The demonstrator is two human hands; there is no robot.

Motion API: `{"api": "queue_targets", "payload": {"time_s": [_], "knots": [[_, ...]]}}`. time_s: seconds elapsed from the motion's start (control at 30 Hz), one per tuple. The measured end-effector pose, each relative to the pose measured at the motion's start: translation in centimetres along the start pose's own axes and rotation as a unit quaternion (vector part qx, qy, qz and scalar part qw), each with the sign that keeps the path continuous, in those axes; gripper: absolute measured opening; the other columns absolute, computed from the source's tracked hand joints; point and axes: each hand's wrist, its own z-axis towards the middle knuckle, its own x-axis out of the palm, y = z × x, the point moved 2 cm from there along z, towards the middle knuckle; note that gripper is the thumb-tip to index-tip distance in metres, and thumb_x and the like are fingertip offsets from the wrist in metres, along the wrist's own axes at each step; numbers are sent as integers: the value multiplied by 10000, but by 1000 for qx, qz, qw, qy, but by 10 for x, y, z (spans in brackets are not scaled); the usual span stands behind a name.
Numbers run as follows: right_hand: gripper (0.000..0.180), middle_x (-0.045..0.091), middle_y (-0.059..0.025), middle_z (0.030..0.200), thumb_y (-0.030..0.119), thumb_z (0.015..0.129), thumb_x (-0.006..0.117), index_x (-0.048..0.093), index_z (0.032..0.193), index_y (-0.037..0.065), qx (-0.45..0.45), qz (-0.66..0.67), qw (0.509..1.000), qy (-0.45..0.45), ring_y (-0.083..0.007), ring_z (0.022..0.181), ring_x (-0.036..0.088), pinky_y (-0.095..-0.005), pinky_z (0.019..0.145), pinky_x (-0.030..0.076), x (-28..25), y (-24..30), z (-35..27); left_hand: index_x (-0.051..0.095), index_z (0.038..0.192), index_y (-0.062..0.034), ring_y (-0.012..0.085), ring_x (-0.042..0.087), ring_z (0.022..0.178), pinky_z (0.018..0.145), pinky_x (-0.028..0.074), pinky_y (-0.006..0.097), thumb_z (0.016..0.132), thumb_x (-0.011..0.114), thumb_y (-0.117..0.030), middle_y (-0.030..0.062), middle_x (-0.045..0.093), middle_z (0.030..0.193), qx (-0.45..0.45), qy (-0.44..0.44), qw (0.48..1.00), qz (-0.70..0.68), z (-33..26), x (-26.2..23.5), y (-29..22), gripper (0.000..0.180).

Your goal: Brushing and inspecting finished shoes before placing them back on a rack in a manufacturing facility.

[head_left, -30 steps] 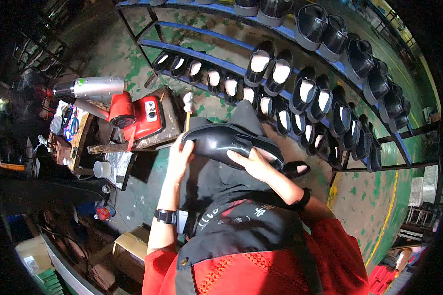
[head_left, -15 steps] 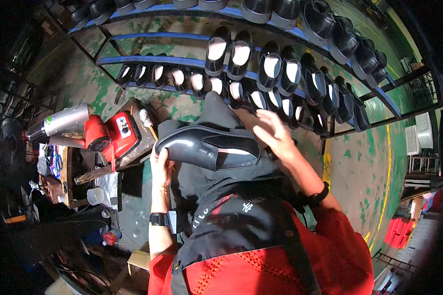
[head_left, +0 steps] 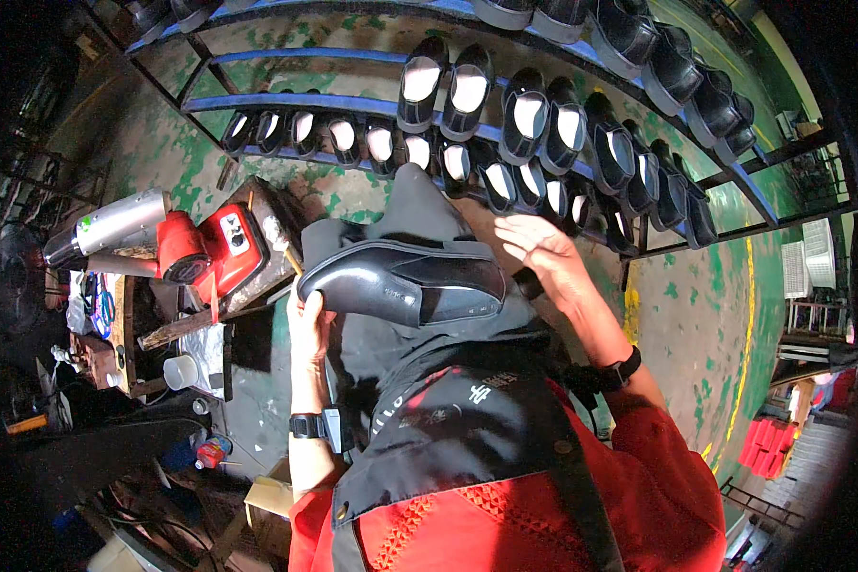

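Observation:
A glossy black leather shoe (head_left: 372, 280) lies on its side above my lap, toe to the left and heel to the right. My left hand (head_left: 309, 322) is closed on its toe, with the thumb against the upper. Inside, the opening looks dark. Beyond the heel and apart from the shoe, my right hand (head_left: 543, 250) is raised with its fingers stretched out, holding nothing that I can see.
A metal rack with blue bars (head_left: 296, 100) stands ahead, bearing rows of black shoes (head_left: 467, 91). To the left, a red machine with a silver barrel (head_left: 229, 250) rests by a wooden bench. A white cup (head_left: 181, 373) is nearer me.
The shoe has tilted, so its pale insole no longer shows. My right hand's fingers have come closer together near the heel. My left hand keeps its hold on the toe.

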Motion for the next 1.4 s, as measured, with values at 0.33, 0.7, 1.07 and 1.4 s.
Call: {"api": "queue_targets", "payload": {"time_s": [0.33,0.7,1.07,1.4], "knots": [[621,447,-113,1335,-47,735,581,468,1322,122,-183,-468,864,17,-274,1252,405,-377,1037,350,-7,0,10,537,1086,-45,61,483,570,484,368,199,845,663,-234,6,590,830,-17,-4,999,-30,7,2,3,331],[732,521,-84,1241,134,700,781,430,1340,79,-123,-300,944,66,-212,1159,487,-359,1040,355,2,7,-15,597,1003,-97,144,591,764,686,493,291,922,551,-345,9,623,862,-77,28,993,-83,43,70,-31,265],[519,548,-64,1202,433,857,602,482,1240,104,-546,172,812,-113,-247,1096,526,-417,956,432,-104,259,-117,590,1019,5,59,349,393,374,235,198,919,572,-313,-20,454,562,-10,335,921,199,29,276,-91,334],[554,606,-56,1050,267,767,760,502,1202,40,-748,-98,457,-472,-150,887,578,-311,768,474,-190,606,-228,596,989,-7,31,335,386,351,213,181,956,503,-198,61,664,755,-80,301,926,213,38,305,-58,215]]}}
